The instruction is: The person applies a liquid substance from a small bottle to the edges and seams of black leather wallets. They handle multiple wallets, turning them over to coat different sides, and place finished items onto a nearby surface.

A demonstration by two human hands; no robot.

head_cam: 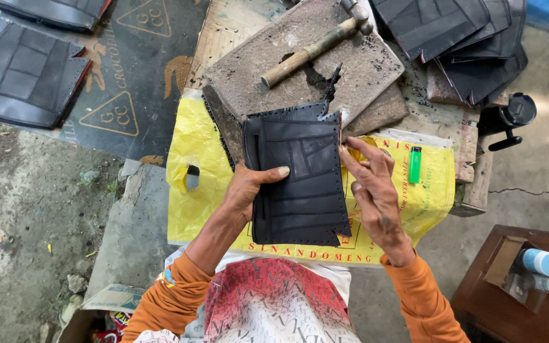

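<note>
Holding a black stitched panel [300,181] over the near edge of the desk [227,28], above a yellow plastic sack [189,143] spread across that edge. Panel: flat, dark patchwork pieces, row of small holes along its right and bottom borders.

Left hand [249,187]: grips the panel's left edge, thumb lying across the front face, remaining fingers hidden behind it. Pinching the panel.

Right hand [373,187]: at the panel's right edge, fingers [358,149] drawn together, tips touching the perforated border. Cannot tell whether anything small is pinched between them.

On the desk: grey stone slab [300,60] at mid-desk, hammer [316,47] with wooden handle lying diagonally on it. Green lighter [415,164] on the sack, just right of the right hand. Stack of black panels [459,38] at the far right corner.

Containers: brown wooden box [500,298] on the floor, off the desk's near right corner, holding a white bottle with blue cap [540,262]; other contents unclear.
</note>
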